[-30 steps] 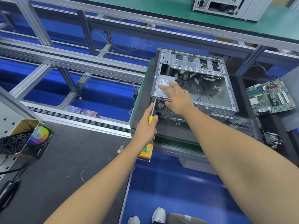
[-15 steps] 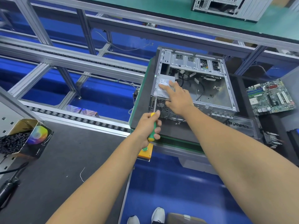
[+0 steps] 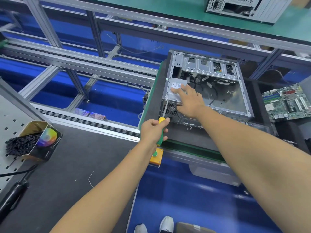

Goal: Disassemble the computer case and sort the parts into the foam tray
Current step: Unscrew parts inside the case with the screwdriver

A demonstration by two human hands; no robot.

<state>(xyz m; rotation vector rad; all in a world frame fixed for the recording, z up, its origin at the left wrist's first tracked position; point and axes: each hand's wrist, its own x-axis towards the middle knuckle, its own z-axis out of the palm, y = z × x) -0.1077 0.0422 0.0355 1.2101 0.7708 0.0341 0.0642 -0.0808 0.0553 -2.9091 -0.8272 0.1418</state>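
Note:
An open grey computer case (image 3: 225,100) lies on its side on a dark pad, with loose cables inside. The power supply (image 3: 175,89) sits in its near left corner. My right hand (image 3: 189,101) rests flat on top of the power supply with fingers straight. My left hand (image 3: 154,130) grips a screwdriver (image 3: 162,121) with a yellow and green handle. Its shaft points up at the case's rear panel beside the fan grille (image 3: 171,109). A green motherboard (image 3: 287,102) lies to the right of the case.
An orange button box (image 3: 156,156) hangs on the bench edge below my left hand. A cardboard box of black parts (image 3: 32,140) and a black power tool (image 3: 13,194) lie at left. Roller rails and aluminium frame run behind. Another case (image 3: 242,7) stands far back.
My left hand drew the screwdriver down and back half a second ago, then raised it again to the rear panel. My right hand has stayed on the power supply.

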